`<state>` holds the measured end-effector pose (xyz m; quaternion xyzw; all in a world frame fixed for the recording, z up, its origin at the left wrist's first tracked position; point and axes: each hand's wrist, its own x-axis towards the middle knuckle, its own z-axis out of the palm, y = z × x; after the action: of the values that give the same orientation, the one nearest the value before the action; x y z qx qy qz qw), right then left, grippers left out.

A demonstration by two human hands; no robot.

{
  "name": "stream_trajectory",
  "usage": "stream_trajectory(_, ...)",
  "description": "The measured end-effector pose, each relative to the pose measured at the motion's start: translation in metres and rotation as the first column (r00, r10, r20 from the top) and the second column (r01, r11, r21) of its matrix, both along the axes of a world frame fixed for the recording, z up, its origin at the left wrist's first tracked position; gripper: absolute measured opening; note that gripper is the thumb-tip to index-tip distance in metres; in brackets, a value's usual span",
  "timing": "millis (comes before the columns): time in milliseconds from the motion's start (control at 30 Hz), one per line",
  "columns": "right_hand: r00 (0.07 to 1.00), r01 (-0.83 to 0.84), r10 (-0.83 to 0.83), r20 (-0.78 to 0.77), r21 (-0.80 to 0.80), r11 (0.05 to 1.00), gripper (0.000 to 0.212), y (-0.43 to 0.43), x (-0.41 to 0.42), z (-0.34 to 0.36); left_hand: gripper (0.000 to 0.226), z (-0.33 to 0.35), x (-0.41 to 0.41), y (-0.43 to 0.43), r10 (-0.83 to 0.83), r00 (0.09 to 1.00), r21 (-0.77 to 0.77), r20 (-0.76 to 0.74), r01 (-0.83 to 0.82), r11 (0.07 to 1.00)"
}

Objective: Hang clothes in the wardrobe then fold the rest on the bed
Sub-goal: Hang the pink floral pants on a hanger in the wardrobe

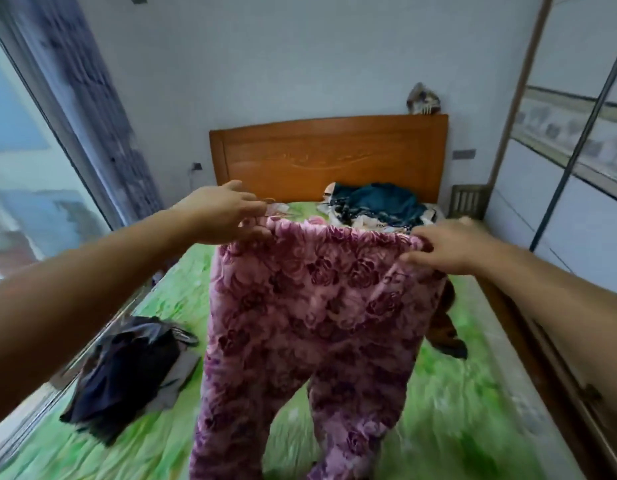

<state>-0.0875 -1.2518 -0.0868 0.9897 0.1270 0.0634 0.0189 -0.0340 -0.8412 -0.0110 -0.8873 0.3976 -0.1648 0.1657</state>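
Head view.
- Floral trousers [317,306]: one pair, held in the air above the bed [473,410]. The waistband runs side to side between the hands; the long axis is vertical, with two legs hanging toward the sheet.
- Left hand [227,213]: pinches the left waistband corner.
- Right hand [449,247]: fingers curl over the right corner. It is the nearer hand to the wardrobe [559,209], which stands on the right.
- Other clothes on the bed, three heaps:
  - dark pile [127,368] on the left
  - teal pile [379,202] by the headboard [328,154]
  - brown garment [447,327], partly hidden behind the trousers
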Motion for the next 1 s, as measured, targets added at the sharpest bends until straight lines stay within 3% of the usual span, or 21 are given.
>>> stream_trajectory(167,0.984,0.006,-0.02,0.175,0.082,0.997,0.051,-0.006,0.004,0.06,0.045,0.043,0.008,0.003,0.04,0.999,-0.03,0.031,-0.039,0.999)
stream_trajectory(267,0.962,0.058,-0.06,0.265,0.016,0.998,0.048,-0.004,-0.001,0.101,0.038,0.076,0.016,-0.009,0.055,0.998,-0.113,-0.025,-0.058,0.992)
stream_trajectory(433,0.908,0.181,-0.125,0.399,-0.105,0.978,0.053,0.001,-0.024,0.145,0.023,0.113,0.032,-0.029,-0.065,0.998,-0.239,-0.023,0.058,0.969)
stream_trajectory(500,0.919,0.201,-0.163,0.359,-0.07,0.977,0.062,-0.001,-0.04,0.153,0.023,0.121,0.037,-0.032,-0.112,0.994,-0.279,-0.011,0.105,0.955)
stream_trajectory(600,0.932,0.18,-0.207,0.297,0.114,0.977,0.072,-0.005,-0.069,0.156,0.021,0.126,0.043,-0.035,-0.174,0.985,-0.323,0.02,0.171,0.931)
stream_trajectory(700,0.921,0.327,-0.357,0.158,0.188,0.926,0.076,-0.006,-0.102,0.152,0.018,0.126,0.046,-0.05,-0.219,0.975,-0.324,0.04,0.22,0.92)
stream_trajectory(867,0.867,0.47,-0.498,-0.016,0.358,0.807,0.067,-0.017,-0.164,0.131,0.019,0.116,0.032,-0.097,-0.215,0.975,-0.056,-0.064,0.211,0.976)
stream_trajectory(933,0.85,0.508,-0.523,-0.066,0.369,0.778,0.06,-0.017,-0.186,0.123,0.031,0.109,0.018,-0.122,-0.259,0.957,0.062,-0.128,0.268,0.961)
stream_trajectory(1000,0.834,0.545,-0.538,-0.123,0.345,0.764,0.049,-0.015,-0.207,0.116,0.025,0.101,-0.001,-0.148,-0.274,0.943,0.129,-0.188,0.301,0.945)
